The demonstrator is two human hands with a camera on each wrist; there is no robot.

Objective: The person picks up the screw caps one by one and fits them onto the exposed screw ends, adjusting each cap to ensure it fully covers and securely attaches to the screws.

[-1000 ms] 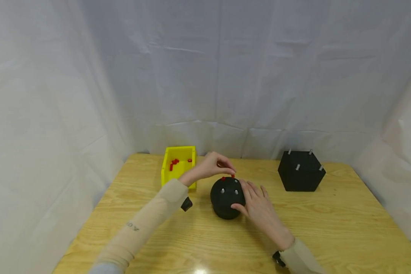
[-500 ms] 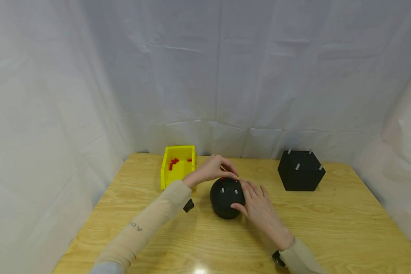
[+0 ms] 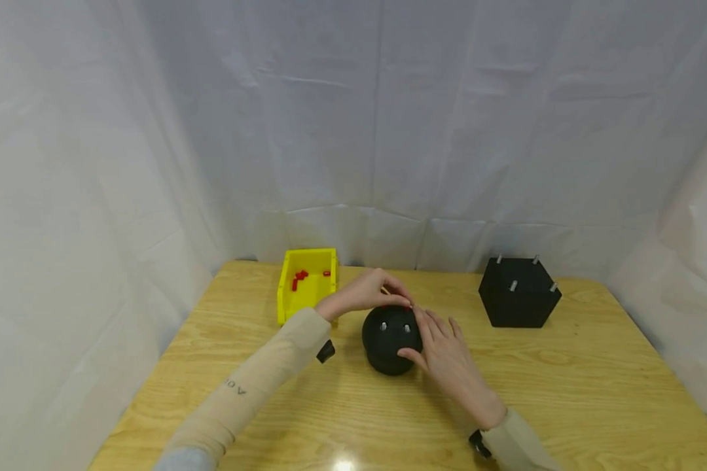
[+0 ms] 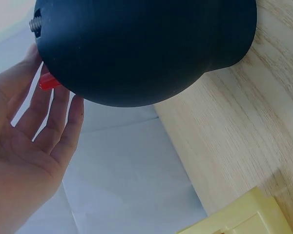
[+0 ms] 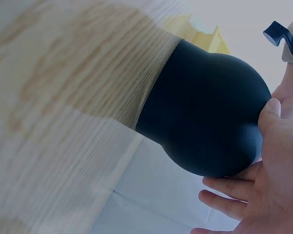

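White sheeting hangs all round a pale wooden table (image 3: 565, 392), and the work sits near its middle: a black dome-shaped block (image 3: 391, 340) with a narrower base, standing upright on the wood, with short metal studs (image 3: 383, 325) poking out of its rounded top. The left hand (image 3: 365, 292) reaches over the far side of the dome with its fingertips bunched at the crown; the left wrist view shows a small red cap (image 4: 48, 82) pinched at those fingertips, right against the dome's surface near a stud, the rest of the fingers lying fairly straight. The right hand (image 3: 442, 353) lies against the dome's right flank, fingers long and relaxed over the curve, thumb pressed to the near side, steadying it rather than clasping it. Behind the left forearm stands a yellow bin (image 3: 306, 284) with more red caps (image 3: 299, 277) loose in it, and well off to the right a black hexagonal block (image 3: 518, 292) carries bare studs of its own. The dome looks rigid, smooth and matte, probably a light plastic piece that would slide or tip if pushed from the top, so bracing it low on the flank seems wise. The cap is tiny and hard, best held by its sides between fingertip and thumb.
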